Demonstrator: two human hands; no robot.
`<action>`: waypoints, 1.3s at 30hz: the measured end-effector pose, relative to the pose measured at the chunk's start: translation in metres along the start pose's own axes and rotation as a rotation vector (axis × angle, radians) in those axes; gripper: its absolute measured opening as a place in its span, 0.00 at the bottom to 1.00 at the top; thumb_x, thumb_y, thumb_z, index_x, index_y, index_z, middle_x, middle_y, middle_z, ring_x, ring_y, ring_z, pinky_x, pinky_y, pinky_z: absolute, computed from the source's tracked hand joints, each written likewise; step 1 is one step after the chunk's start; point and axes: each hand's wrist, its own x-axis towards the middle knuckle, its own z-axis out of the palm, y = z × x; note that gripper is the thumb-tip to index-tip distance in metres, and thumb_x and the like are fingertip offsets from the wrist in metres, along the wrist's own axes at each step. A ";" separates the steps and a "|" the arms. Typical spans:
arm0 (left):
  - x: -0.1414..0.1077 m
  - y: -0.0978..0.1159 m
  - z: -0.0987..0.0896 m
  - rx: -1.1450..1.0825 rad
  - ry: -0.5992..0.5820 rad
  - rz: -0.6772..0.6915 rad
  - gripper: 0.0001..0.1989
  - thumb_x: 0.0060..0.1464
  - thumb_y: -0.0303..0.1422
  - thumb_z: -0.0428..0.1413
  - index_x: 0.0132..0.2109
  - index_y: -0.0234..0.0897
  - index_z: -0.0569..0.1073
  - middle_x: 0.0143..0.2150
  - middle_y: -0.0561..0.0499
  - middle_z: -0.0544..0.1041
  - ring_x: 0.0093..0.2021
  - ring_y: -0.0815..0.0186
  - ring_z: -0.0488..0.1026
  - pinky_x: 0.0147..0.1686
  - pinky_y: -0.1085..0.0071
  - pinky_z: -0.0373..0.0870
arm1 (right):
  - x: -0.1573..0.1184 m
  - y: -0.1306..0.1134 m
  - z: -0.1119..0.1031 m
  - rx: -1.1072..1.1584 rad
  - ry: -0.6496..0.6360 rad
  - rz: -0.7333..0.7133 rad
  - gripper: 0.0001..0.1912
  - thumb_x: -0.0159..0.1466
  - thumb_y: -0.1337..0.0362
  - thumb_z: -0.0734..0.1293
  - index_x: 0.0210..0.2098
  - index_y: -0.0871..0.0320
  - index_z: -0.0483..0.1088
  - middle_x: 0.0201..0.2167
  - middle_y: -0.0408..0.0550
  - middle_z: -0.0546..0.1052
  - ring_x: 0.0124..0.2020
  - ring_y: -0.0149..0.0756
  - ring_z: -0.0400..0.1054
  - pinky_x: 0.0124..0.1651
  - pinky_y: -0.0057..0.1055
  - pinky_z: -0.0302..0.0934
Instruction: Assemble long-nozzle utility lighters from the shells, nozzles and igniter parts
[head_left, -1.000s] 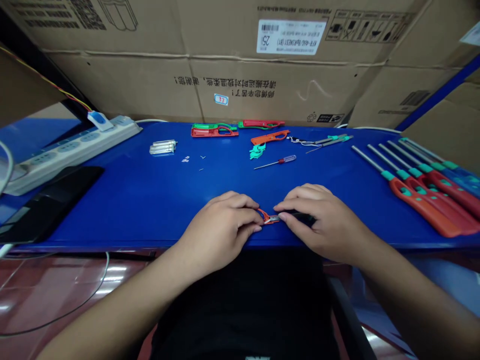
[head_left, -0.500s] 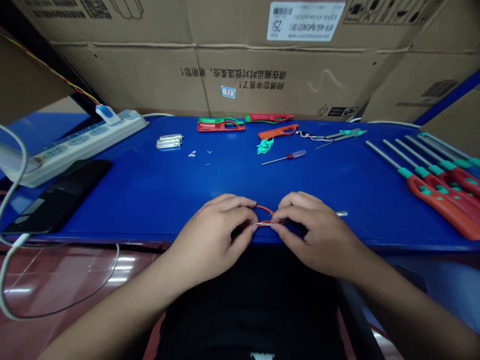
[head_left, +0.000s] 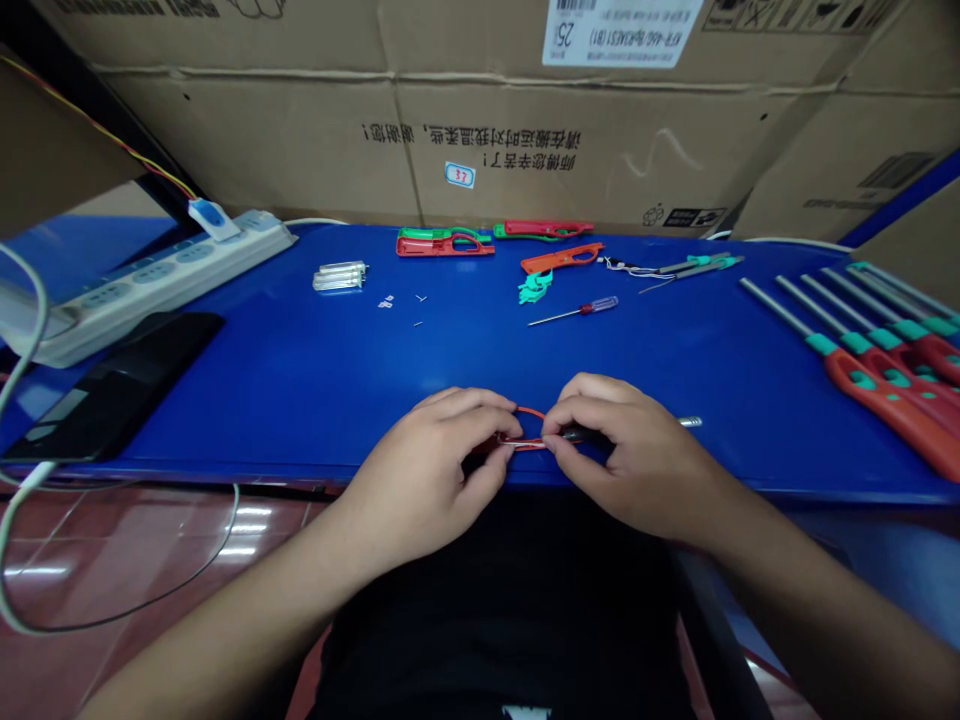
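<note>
At the table's front edge, my left hand (head_left: 442, 465) grips the left part of an orange lighter casing (head_left: 531, 411), its fingers covering much of it. My right hand (head_left: 626, 450) pinches thin white wires (head_left: 529, 443) over the casing's right side. A dark part (head_left: 581, 434) shows between its fingers, and a metal tube end (head_left: 690, 422) sticks out beyond it. Farther back lie a screwdriver (head_left: 574, 312), green plastic pieces (head_left: 535, 288) and an orange casing half (head_left: 562, 259).
Red and green casings (head_left: 442, 244), clear cylinders (head_left: 340, 276) and tiny screws (head_left: 421, 297) lie on the blue table (head_left: 300, 370). Assembled lighters (head_left: 885, 400) are at right. A power strip (head_left: 135, 285) and a black phone (head_left: 112, 385) are at left. A cardboard box (head_left: 480, 120) stands behind.
My right hand's fingers have shifted slightly, and more of the dark part shows beside them. Both hands stay on the work. The camera view has moved a little.
</note>
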 end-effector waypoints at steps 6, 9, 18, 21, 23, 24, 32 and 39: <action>0.000 0.000 -0.002 -0.003 -0.026 0.001 0.09 0.63 0.27 0.53 0.44 0.40 0.78 0.52 0.49 0.77 0.54 0.62 0.74 0.53 0.62 0.71 | -0.005 0.003 0.003 -0.054 0.019 -0.124 0.06 0.66 0.69 0.64 0.38 0.55 0.73 0.38 0.45 0.75 0.40 0.36 0.66 0.46 0.39 0.59; -0.001 -0.003 -0.002 0.021 -0.012 0.044 0.09 0.63 0.27 0.54 0.45 0.40 0.80 0.53 0.48 0.76 0.53 0.62 0.73 0.54 0.61 0.71 | -0.005 0.003 0.004 -0.117 0.030 -0.157 0.06 0.66 0.69 0.64 0.38 0.55 0.73 0.37 0.46 0.74 0.40 0.36 0.66 0.45 0.39 0.58; -0.007 -0.003 0.003 0.045 0.000 0.048 0.10 0.65 0.27 0.53 0.46 0.40 0.79 0.54 0.48 0.75 0.52 0.62 0.72 0.53 0.62 0.72 | -0.010 0.000 0.007 -0.147 0.006 -0.194 0.10 0.69 0.70 0.61 0.44 0.55 0.73 0.40 0.47 0.74 0.42 0.37 0.65 0.50 0.41 0.58; -0.009 0.000 0.005 0.058 0.021 0.038 0.09 0.65 0.28 0.53 0.46 0.39 0.78 0.53 0.48 0.76 0.51 0.63 0.73 0.51 0.62 0.72 | -0.012 -0.002 0.008 -0.180 0.002 -0.169 0.09 0.69 0.68 0.61 0.43 0.56 0.73 0.39 0.48 0.74 0.43 0.39 0.65 0.49 0.41 0.59; -0.010 0.002 0.005 0.065 0.028 0.037 0.09 0.65 0.27 0.53 0.45 0.39 0.77 0.54 0.49 0.76 0.52 0.63 0.72 0.51 0.63 0.72 | -0.012 -0.004 0.008 -0.220 0.000 -0.148 0.09 0.70 0.68 0.61 0.43 0.56 0.74 0.39 0.48 0.74 0.42 0.40 0.65 0.49 0.41 0.59; -0.010 0.002 0.005 0.067 0.026 0.040 0.09 0.65 0.26 0.53 0.45 0.39 0.77 0.54 0.49 0.75 0.52 0.63 0.72 0.51 0.63 0.72 | -0.012 -0.006 0.008 -0.251 0.002 -0.146 0.10 0.70 0.68 0.61 0.42 0.56 0.74 0.38 0.49 0.74 0.42 0.40 0.65 0.48 0.42 0.59; -0.008 0.002 0.004 0.017 -0.004 0.023 0.10 0.65 0.26 0.51 0.47 0.40 0.76 0.55 0.49 0.75 0.54 0.64 0.72 0.54 0.64 0.71 | -0.011 -0.014 0.007 -0.381 0.020 -0.162 0.11 0.69 0.69 0.60 0.38 0.59 0.74 0.35 0.50 0.73 0.38 0.40 0.65 0.43 0.41 0.59; -0.009 0.001 0.003 0.035 -0.005 0.039 0.13 0.64 0.25 0.52 0.50 0.40 0.77 0.56 0.49 0.75 0.54 0.64 0.72 0.55 0.65 0.70 | -0.013 -0.013 0.008 -0.351 0.034 -0.149 0.11 0.69 0.69 0.60 0.39 0.58 0.74 0.35 0.49 0.73 0.38 0.40 0.65 0.45 0.42 0.58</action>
